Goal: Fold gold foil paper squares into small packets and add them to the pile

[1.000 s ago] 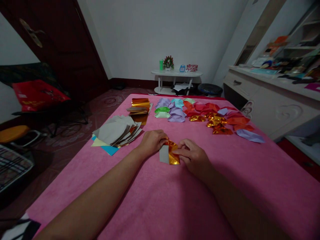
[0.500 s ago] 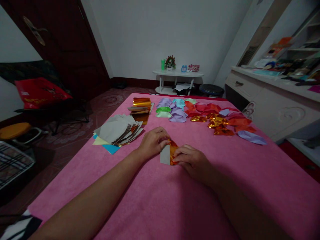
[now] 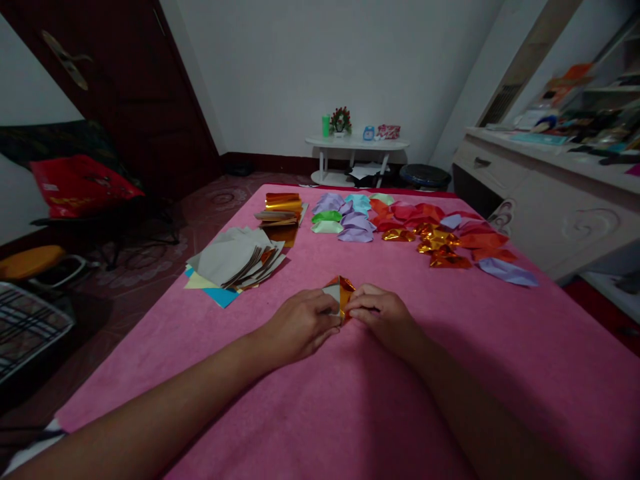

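Note:
A partly folded sheet of gold foil paper (image 3: 346, 291), grey on its other face, lies on the pink cloth between my hands. My left hand (image 3: 313, 323) is closed on its left, grey side, with the thumb along the near corner. From the right, the fingers of my right hand (image 3: 381, 313) pinch the shiny gold side. Fingers cover much of the paper's lower half. Beyond my left hand spreads a stack of grey-backed paper sheets (image 3: 227, 257), with blue and yellow sheets under it.
Gold foil sheets (image 3: 283, 210) are piled at the far left of the table. Folded paper pieces in purple (image 3: 356, 228), red (image 3: 423, 215) and gold (image 3: 440, 240) sit at the far right. A pale cabinet (image 3: 545, 193) stands to the right, a small white table (image 3: 357, 142) behind.
My left hand has moved from the paper's far edge down toward its near left corner. The right hand has shifted slightly upward along the gold side.

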Available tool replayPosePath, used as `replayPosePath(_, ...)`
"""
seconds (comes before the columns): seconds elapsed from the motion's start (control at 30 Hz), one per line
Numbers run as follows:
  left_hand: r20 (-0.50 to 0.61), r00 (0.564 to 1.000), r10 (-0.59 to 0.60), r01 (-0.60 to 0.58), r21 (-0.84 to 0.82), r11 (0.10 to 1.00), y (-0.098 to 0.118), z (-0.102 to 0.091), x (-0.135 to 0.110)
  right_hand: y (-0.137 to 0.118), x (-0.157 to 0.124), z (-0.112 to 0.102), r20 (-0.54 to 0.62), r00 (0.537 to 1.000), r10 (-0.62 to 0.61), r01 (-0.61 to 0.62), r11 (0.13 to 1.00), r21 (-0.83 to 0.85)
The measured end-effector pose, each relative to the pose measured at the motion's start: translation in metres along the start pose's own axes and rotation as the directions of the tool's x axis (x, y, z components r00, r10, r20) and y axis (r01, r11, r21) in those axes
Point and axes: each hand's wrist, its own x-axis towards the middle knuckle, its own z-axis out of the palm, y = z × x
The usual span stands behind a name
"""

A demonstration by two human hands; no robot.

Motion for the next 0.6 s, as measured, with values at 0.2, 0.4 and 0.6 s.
replayPosePath(0.2,-0.019,0.999,0.036,-0.035,0.082,0.996,0.009,0.004,-0.009,-0.006,0.005,0.006,-0.053,0.993,0.105,-0.107,0.994,-0.019)
replayPosePath(0.4,-0.092,0.995,0.043,-0.050,-0.080,0.996,0.008,0.011,-0.011,-0.004,0.003,0.010,-0.097,0.984,0.148,-0.151,0.988,-0.023)
replayPosePath(0.6,-0.149,0.989,-0.006,-0.019,-0.166,0.986,0.010,0.012,-0.011,-0.004,0.006,0.010,-0.079,0.975,0.208,-0.209,0.978,0.004)
